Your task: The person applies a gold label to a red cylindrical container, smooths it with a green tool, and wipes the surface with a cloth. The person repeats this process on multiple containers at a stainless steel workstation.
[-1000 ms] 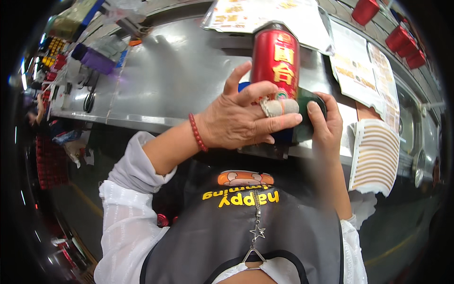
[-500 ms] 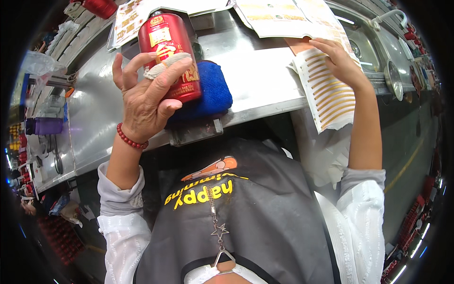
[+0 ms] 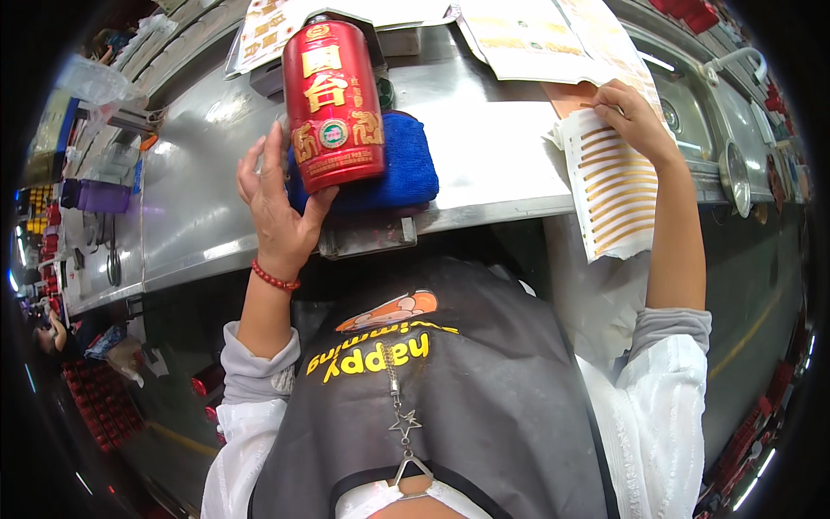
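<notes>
A red bottle (image 3: 335, 104) with gold lettering and a round green-and-white emblem lies tilted on a folded blue towel (image 3: 402, 164) at the bench's near edge. Beside the bottle's lower left side is my left hand (image 3: 281, 203), fingers spread and thumb near the base; whether it touches is hard to tell. Over to the right, my right hand (image 3: 638, 125) has thumb and forefinger pinched at the end of a thin gold strip. That strip is at the top of a white backing sheet (image 3: 612, 195) with rows of gold strips, hanging over the bench edge.
Printed sheets (image 3: 519, 39) lie on the steel bench (image 3: 194, 190) at the back. A sink with a tap (image 3: 739, 59) and a metal ladle (image 3: 735, 177) are to the right. A purple bottle (image 3: 97, 196) stands at far left. Another person's arm (image 3: 56, 333) shows at the left rim.
My left hand has drawn back from the bottle's front, and the white cloth under its fingers no longer shows there. My right hand's fingers have closed from flat into a pinch.
</notes>
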The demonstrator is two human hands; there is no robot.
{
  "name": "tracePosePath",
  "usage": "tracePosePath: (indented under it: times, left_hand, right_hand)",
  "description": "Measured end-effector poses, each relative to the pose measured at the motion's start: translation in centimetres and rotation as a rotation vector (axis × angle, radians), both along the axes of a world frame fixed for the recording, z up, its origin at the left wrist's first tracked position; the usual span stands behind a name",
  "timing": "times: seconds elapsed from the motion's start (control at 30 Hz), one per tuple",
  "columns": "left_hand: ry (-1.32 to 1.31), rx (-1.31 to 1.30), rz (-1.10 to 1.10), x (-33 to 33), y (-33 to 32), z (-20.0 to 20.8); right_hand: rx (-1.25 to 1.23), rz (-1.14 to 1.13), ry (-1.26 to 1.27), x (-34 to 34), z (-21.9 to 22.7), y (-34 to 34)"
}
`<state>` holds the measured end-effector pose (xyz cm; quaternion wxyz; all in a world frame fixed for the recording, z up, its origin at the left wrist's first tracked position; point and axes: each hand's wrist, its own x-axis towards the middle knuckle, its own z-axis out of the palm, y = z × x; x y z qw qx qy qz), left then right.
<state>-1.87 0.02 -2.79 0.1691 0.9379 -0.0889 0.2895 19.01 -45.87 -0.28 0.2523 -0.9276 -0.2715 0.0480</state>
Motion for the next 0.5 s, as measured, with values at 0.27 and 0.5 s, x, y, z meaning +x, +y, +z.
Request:
tracePosePath:
  times: [0.27,0.5]
  left_hand:
    - [-0.139,0.109,-0.048,0.4,-2.0,4.0]
    - [-0.066,-0.365,-0.159,-2.0,-4.9,6.9]
  right_hand:
    - [0.279,0.030,-0.239,-5.8,3.7,5.5]
    - [0.346,0.361,-0.238,-13.9,7.9,18.9]
